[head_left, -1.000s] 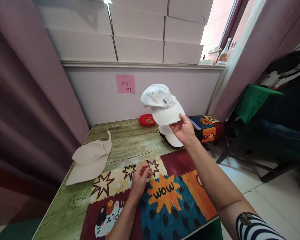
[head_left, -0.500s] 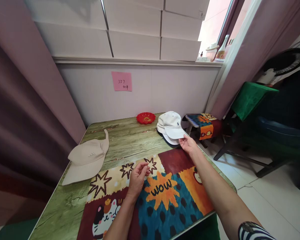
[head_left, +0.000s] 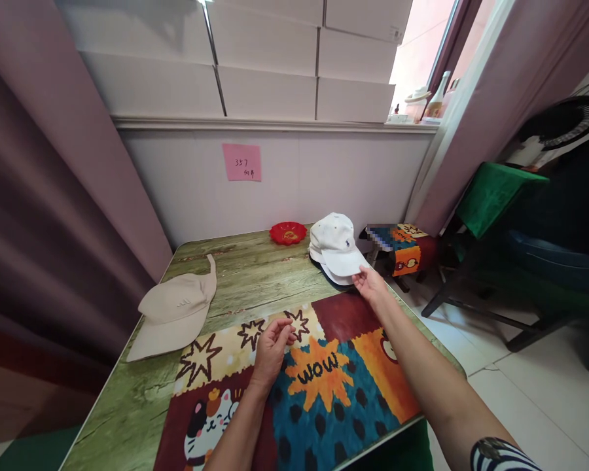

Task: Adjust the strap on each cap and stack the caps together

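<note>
A white cap (head_left: 338,237) with a small dark logo tops a stack of caps at the table's right side; a pale brim and a dark brim (head_left: 324,273) show under it. My right hand (head_left: 369,285) pinches the edge of the white cap's brim. Over the colourful mat (head_left: 324,428), my left hand (head_left: 275,343) hovers or rests with its fingers loosely curled apart and nothing in them. A beige cap (head_left: 177,307) lies by the table's left edge, its strap stretched toward the back.
A red scalloped dish (head_left: 288,233) sits near the wall at the table's back edge. Beyond the right edge stand a small stool with a patterned cover (head_left: 405,252) and a dark chair (head_left: 491,314). A pink note (head_left: 242,162) is on the wall.
The top white cap has tilted up slightly at its crown, with my right hand still at its brim. My left hand has barely moved.
</note>
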Demonstrator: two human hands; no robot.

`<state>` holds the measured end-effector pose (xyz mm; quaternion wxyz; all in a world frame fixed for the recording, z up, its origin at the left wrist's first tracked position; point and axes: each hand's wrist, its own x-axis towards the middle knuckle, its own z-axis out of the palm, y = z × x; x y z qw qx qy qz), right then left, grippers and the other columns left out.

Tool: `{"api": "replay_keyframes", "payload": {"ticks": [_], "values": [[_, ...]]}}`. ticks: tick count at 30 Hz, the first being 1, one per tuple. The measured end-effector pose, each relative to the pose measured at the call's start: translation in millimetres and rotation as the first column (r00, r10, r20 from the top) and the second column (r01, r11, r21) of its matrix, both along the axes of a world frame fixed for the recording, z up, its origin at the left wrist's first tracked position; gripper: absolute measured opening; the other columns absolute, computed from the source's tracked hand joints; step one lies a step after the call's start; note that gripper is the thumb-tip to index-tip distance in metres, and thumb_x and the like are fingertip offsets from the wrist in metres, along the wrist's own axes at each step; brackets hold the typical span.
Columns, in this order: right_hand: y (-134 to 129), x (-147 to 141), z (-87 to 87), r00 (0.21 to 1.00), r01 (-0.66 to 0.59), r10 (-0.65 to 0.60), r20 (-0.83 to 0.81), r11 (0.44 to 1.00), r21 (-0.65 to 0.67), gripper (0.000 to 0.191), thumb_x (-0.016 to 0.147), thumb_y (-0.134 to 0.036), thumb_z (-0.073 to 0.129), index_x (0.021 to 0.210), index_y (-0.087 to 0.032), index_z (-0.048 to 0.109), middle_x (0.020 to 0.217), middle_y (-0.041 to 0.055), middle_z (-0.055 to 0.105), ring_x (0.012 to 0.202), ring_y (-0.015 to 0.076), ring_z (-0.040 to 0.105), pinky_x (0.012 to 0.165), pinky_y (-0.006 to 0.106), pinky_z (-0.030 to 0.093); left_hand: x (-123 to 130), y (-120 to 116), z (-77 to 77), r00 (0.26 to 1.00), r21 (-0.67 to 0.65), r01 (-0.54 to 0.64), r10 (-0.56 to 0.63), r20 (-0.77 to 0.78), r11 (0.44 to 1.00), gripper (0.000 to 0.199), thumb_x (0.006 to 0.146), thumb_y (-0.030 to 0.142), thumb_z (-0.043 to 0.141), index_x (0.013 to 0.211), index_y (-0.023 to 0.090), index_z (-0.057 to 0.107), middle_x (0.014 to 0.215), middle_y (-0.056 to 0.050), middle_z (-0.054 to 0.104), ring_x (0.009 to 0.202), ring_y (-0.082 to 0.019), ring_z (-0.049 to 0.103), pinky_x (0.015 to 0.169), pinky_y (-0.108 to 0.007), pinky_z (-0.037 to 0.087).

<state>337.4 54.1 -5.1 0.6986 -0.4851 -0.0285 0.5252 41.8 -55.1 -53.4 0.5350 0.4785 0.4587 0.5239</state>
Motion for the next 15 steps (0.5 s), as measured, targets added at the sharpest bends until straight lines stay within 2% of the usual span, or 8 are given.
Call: {"api": "replay_keyframes", "payload": {"ticks": [3, 6, 11, 15], "values": [[-12.9, -3.4, -20.1, 0.997, 0.035, -0.031, 0.064, 0.998, -0.053, 0.015, 0.086, -0.003, 0.061, 0.079, -0.016, 0.058, 0.057, -0.0032, 0.065, 0.047, 0.0089, 0.063, 0.047, 0.018, 0.057, -0.1, 0.1, -0.2, 1.000, 0.003, -0.001, 0.001, -0.010, 1.000, 0.031, 0.079, 0.042, 0.070, 0.097, 0.016, 0.069, 0.080, -0.005, 0.070, 0.066, -0.015, 0.063, 0.065, -0.027, 0.050], [-17.7, -1.3, -31.4, 0.990, 0.055, -0.047, 0.135, 0.997, -0.060, 0.013, 0.083, -0.005, 0.066, 0.078, -0.015, 0.060, 0.056, -0.0034, 0.066, 0.049, 0.0083, 0.064, 0.053, 0.019, 0.061, -0.5, 0.1, -0.5, 1.000, 0.004, 0.000, 0.000, -0.018, 1.000, 0.031, 0.079, 0.042, 0.070, 0.097, 0.016, 0.069, 0.081, -0.005, 0.071, 0.066, -0.015, 0.064, 0.065, -0.027, 0.050], [-18.2, 3.7, -41.4, 0.964, 0.047, -0.017, 0.264, 0.993, -0.107, 0.017, 0.076, -0.016, 0.078, 0.073, -0.012, 0.062, 0.052, 0.0023, 0.067, 0.041, 0.0107, 0.062, 0.039, 0.015, 0.054, -0.8, -0.1, -0.8, 1.000, 0.007, 0.002, -0.001, -0.025, 1.000, 0.033, 0.079, 0.043, 0.070, 0.098, 0.016, 0.069, 0.080, -0.004, 0.071, 0.066, -0.014, 0.063, 0.065, -0.026, 0.050], [-14.6, 3.0, -49.5, 0.942, 0.065, -0.014, 0.336, 0.988, -0.142, 0.022, 0.075, -0.025, 0.080, 0.071, -0.013, 0.062, 0.049, 0.0017, 0.066, 0.036, 0.0096, 0.058, 0.033, 0.014, 0.048, -0.6, 0.0, -1.4, 0.999, 0.011, 0.005, -0.005, -0.043, 1.000, 0.033, 0.080, 0.044, 0.069, 0.098, 0.016, 0.069, 0.081, -0.004, 0.071, 0.066, -0.014, 0.064, 0.064, -0.026, 0.050]]}}
